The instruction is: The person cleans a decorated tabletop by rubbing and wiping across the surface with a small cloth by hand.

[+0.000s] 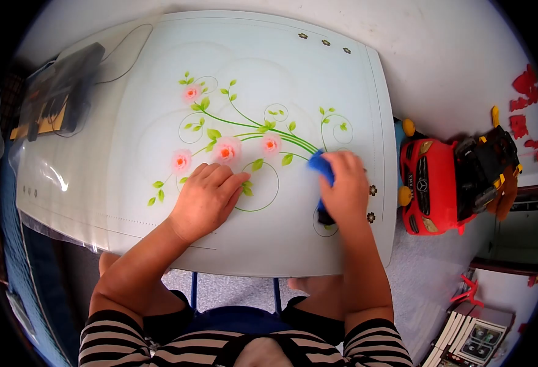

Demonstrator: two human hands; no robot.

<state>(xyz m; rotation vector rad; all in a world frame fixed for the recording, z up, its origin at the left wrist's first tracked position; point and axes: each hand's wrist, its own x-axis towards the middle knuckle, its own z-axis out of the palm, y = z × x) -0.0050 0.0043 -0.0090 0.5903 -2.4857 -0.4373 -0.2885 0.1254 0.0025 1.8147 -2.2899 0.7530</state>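
My left hand (209, 199) rests palm down on the flower-printed white table (250, 238), next to the pink flowers. Its fingers are curled in close together, and no object shows in them. On the right side of the table, my right hand (346, 188) is closed around a blue cloth (322, 166). The cloth bunches out past my fingertips and lies against the tabletop. A dark patch (325, 217) shows at its lower end, below the palm; I cannot make out what it is. My right palm hides part of the cloth.
Clear plastic sheeting (113, 159) covers the table's left part. A dark device (67, 92) with a cable stands at the back left. Beyond the right edge is a red toy car (431, 183). A blue stool (235, 318) is under me, and books (458, 336) lie at lower right.
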